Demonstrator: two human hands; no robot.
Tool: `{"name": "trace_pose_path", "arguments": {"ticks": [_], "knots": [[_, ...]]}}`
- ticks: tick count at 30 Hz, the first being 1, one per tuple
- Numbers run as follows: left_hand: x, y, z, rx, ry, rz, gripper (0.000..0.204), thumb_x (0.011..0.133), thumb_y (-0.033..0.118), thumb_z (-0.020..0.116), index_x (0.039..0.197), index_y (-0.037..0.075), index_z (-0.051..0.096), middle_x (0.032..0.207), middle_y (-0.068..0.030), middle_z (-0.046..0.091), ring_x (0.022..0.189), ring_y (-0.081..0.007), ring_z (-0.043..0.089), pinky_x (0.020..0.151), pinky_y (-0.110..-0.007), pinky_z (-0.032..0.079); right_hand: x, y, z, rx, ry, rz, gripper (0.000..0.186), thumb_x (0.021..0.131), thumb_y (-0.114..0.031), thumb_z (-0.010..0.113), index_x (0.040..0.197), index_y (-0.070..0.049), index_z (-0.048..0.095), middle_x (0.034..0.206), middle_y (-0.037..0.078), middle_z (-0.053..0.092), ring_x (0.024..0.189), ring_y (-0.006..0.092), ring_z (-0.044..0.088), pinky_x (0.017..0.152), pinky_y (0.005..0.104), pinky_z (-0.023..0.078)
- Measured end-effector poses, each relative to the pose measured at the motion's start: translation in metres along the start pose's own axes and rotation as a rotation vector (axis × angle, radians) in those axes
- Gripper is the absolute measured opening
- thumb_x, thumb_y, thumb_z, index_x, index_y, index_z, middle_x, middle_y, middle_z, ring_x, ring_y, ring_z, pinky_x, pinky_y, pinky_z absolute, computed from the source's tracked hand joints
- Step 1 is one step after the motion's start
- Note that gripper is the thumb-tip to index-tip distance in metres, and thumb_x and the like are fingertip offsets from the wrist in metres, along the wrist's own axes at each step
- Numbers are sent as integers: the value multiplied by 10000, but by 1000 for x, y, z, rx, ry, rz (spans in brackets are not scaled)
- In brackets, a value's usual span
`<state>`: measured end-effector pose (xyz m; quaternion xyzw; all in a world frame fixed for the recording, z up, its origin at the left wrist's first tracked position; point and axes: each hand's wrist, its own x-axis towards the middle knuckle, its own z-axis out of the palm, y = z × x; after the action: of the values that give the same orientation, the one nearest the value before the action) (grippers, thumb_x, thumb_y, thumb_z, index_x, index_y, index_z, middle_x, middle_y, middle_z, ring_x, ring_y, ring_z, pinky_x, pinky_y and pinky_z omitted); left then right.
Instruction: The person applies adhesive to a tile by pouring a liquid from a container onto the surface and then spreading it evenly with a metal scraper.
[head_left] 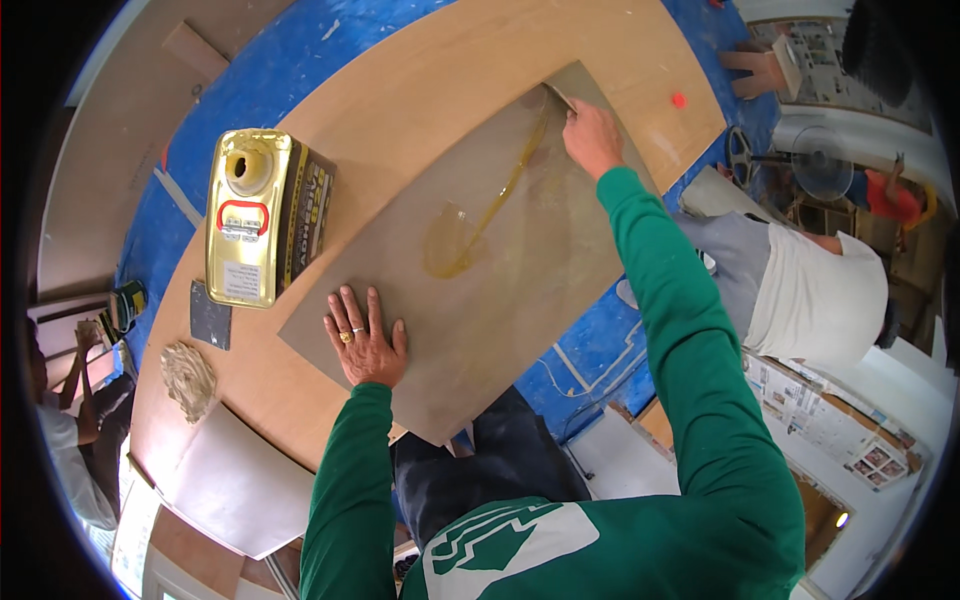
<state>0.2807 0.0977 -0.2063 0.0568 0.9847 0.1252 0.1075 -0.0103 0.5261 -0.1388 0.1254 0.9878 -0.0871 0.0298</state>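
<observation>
A large grey-brown sheet (480, 330) lies at an angle on the wooden board. Yellow glue (452, 250) forms a patch on it, with a streak running up toward the far corner. My left hand (366, 345) rests flat on the sheet's near left part, fingers spread, with rings on it. At the far corner my right hand (594, 138) is closed on a thin flat piece that looks like a spreader (560, 97); most of it is hidden by the fingers. An open-topped metal glue can (240, 215) stands left of the sheet, yellow residue around its spout.
Beneath everything is a large wooden board (390, 90) over blue floor covering (240, 100). A dark flat square (210, 315) and a crumpled beige rag (188, 381) lie near the can. Another sheet (240, 480) sits lower left. Co-workers are at both sides; a fan (822, 160) stands right.
</observation>
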Motion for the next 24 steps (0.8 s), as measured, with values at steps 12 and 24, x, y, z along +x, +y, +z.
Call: {"name": "trace_pose_path", "arguments": {"ticks": [12,24], "knots": [[0,3,-2,-43,-7,-25,816,1048,488,647,1754,165,394,1870,-224,141,1729,-460,78,1377,-659,70,-14,0,-17,20,-64,-30,324,1043,-207,608,1296,-120,790,1135,220,797,1071,475,732,915,581,596],[2,1,-2,-45,-7,2,824,1060,469,626,1762,127,363,1870,-235,129,1727,-471,66,1375,-653,66,-3,-19,11,-59,0,-18,346,1016,-159,606,1304,-114,791,1144,206,811,1104,457,746,944,575,601]]}}
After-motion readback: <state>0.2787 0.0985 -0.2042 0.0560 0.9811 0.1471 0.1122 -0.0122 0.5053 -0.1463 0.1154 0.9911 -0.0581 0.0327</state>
